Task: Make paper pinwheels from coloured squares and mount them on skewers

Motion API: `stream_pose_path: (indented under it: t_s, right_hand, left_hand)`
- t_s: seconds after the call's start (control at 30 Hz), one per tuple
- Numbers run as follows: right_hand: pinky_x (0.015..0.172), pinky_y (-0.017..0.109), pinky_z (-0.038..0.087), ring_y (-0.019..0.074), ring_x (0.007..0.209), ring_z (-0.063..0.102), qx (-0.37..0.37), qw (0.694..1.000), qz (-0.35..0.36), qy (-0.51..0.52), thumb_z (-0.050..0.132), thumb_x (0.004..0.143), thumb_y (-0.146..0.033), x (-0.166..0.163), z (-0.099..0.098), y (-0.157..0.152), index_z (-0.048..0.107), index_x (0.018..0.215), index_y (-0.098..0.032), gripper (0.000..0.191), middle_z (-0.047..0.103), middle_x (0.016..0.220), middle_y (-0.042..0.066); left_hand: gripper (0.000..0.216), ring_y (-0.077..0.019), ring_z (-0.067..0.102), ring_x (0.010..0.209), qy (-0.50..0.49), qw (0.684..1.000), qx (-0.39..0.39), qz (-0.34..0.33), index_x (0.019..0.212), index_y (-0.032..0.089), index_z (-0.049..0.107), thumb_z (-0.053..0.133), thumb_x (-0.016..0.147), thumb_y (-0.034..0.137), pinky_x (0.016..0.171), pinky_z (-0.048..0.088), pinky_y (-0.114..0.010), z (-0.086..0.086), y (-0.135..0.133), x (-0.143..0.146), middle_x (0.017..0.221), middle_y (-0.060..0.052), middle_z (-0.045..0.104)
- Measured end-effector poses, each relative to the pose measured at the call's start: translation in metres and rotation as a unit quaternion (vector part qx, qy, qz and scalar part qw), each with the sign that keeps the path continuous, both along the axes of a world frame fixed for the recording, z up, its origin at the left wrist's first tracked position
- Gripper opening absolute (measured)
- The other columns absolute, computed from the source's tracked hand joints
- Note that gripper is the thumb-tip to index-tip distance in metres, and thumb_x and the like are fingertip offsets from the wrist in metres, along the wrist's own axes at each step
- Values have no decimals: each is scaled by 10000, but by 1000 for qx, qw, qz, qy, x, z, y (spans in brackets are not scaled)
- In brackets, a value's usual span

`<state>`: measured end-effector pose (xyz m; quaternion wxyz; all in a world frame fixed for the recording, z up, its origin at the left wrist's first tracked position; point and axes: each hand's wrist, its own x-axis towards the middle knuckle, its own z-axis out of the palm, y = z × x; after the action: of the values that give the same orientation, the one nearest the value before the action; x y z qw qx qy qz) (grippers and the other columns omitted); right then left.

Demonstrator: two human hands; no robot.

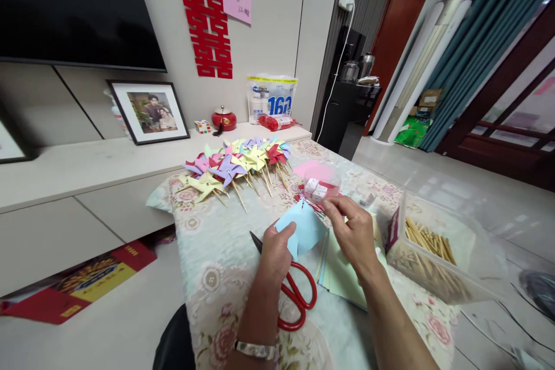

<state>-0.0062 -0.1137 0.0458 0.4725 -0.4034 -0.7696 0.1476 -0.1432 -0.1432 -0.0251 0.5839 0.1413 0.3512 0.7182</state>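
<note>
My left hand point(277, 251) pinches the near corner of a light blue folded paper point(306, 230), held just above the table. At the paper's far edge my right hand point(353, 231) has its fingers curled and its fingertips pinched together; what they hold is too small to make out. Red-handled scissors point(297, 295) lie on the flowered tablecloth point(221, 266) under my left wrist. A stack of pale green and blue paper sheets point(342, 274) lies beneath my right hand.
Several finished paper pinwheels on sticks point(236, 167) are piled at the table's far end. A clear box of wooden sticks point(429, 248) stands at the right. A small clear tub with pink items point(318, 185) sits beyond my hands. Left is a low cabinet point(87, 185).
</note>
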Motion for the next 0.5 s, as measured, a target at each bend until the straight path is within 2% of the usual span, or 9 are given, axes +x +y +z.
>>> stream_pose_path:
  t_s: [0.07, 0.2, 0.27, 0.37, 0.5]
  right_hand:
    - [756, 313, 487, 207, 828, 642, -44, 997, -33, 45, 558, 947, -348, 3, -10, 6, 691, 944, -203, 197, 710, 923, 63]
    - [793, 358, 504, 242, 905, 644, -186, 980, 6, 71, 596, 891, -467, 7, -36, 12, 665, 1145, -184, 387, 705, 1035, 91]
    - [755, 349, 498, 230, 846, 639, -253, 960, 32, 112, 636, 844, -488, 8, -46, 14, 644, 1192, -165, 475, 698, 957, 72]
    - [622, 303, 454, 177, 662, 581, -330, 921, 72, 194, 736, 728, -430, 6, -52, 16, 627, 1192, -146, 555, 620, 733, -6]
    - [529, 260, 363, 126, 547, 473, -369, 888, 89, 260, 779, 653, -359, 4, -50, 16, 643, 1141, -148, 548, 507, 603, -68]
  left_hand:
    - [466, -270, 732, 799, 11, 1000, 1, 2, 979, 108, 695, 856, 567, 254, 773, 548, -372, 0, 0, 0, 800, -89, 773]
    - [437, -270, 734, 860, 39, 999, 26, -19, 1018, 122, 688, 839, 644, 290, 794, 553, -362, 0, -1, 0, 842, -86, 777]
    - [394, -263, 733, 867, 56, 997, 35, -26, 1010, 126, 686, 823, 678, 289, 799, 555, -357, 0, -1, 1, 846, -82, 777]
    - [390, -264, 733, 849, 81, 996, 30, -23, 1014, 117, 689, 819, 687, 288, 802, 557, -366, 1, -2, 3, 841, -82, 779]
    - [497, -272, 730, 851, 104, 994, 21, -19, 1095, 101, 686, 838, 652, 267, 828, 554, -389, 5, -5, 5, 927, -104, 784]
